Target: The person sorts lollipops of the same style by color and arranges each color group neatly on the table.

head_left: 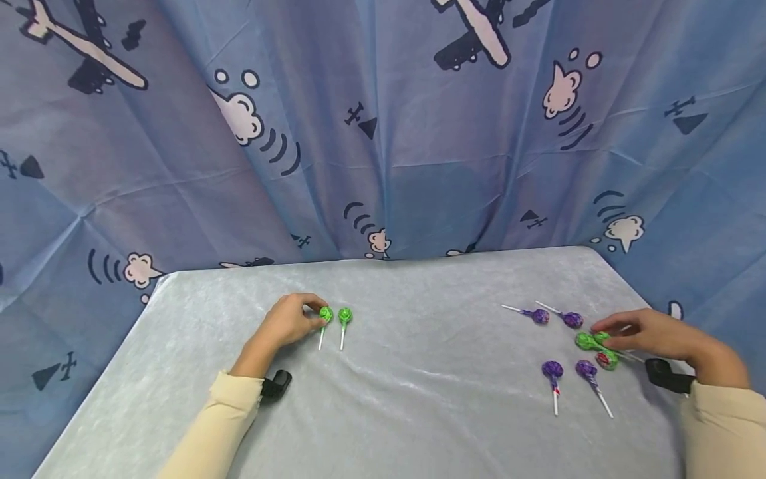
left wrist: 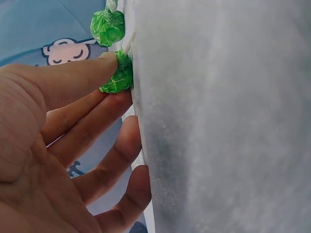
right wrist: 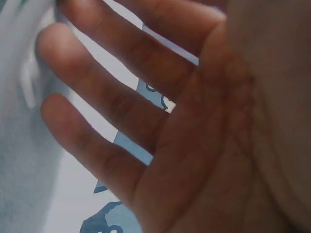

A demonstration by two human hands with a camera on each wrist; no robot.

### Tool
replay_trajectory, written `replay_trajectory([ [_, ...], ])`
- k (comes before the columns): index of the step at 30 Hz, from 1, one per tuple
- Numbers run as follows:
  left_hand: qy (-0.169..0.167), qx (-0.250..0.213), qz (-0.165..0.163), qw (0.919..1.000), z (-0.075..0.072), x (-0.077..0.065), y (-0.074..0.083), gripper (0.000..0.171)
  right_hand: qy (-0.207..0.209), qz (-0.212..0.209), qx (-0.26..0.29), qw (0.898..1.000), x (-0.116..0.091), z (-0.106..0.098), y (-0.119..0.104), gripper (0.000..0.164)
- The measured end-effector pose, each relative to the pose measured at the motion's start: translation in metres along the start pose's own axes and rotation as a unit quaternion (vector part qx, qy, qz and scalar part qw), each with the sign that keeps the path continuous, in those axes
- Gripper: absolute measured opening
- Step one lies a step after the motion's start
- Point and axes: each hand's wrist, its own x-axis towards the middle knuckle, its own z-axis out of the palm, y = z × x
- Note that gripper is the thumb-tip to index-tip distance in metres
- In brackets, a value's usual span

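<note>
On the left of the table, my left hand point(head_left: 290, 318) pinches the head of a green lollipop point(head_left: 326, 314) between thumb and fingertips. Its white stick points toward me. A second green lollipop point(head_left: 345, 315) lies just right of it. The left wrist view shows the thumb over the held green wrapper point(left wrist: 124, 76), the lower fingers spread. Over on the right, my right hand point(head_left: 649, 332) has thumb and index finger around a green lollipop point(head_left: 602, 338) in a small cluster. In the right wrist view the other fingers point(right wrist: 92, 141) extend loosely, while the pinching tips are hidden.
Beside the right hand lie another green lollipop point(head_left: 586, 341) and a green-and-red one point(head_left: 607, 360). Purple lollipops lie behind point(head_left: 572, 320) and in front point(head_left: 552, 370) of them. A grey-white cloth covers the table point(head_left: 419, 399); a blue patterned curtain point(head_left: 383, 133) hangs behind.
</note>
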Motion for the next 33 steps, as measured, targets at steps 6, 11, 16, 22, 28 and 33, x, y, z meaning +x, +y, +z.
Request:
replay_trajectory([
  [6, -0.002, -0.002, -0.008, 1.0, -0.001, 0.0, 0.001, 0.027, 0.005, 0.004, -0.003, 1.0, 0.001, -0.001, 0.003, 0.039],
  [11, -0.005, -0.001, -0.013, 0.9999, 0.0, 0.0, 0.0, 0.027, 0.042, 0.023, -0.015, 0.999, 0.005, 0.001, 0.001, 0.04],
  [16, -0.005, 0.0, -0.011, 0.9999, 0.001, 0.0, 0.0, 0.028, 0.091, 0.03, -0.033, 0.995, 0.009, 0.005, -0.001, 0.039],
  [22, -0.003, 0.002, -0.012, 0.9999, 0.001, 0.0, 0.001, 0.029, 0.088, 0.024, -0.034, 0.995, 0.01, 0.008, 0.002, 0.041],
  [28, 0.002, 0.001, -0.011, 0.9999, 0.0, 0.0, 0.001, 0.028, 0.076, 0.019, -0.04, 0.996, 0.008, 0.005, 0.003, 0.042],
  [33, 0.002, 0.001, -0.012, 0.9999, 0.0, 0.0, 0.001, 0.027, 0.073, 0.026, -0.042, 0.996, 0.008, 0.004, 0.002, 0.041],
])
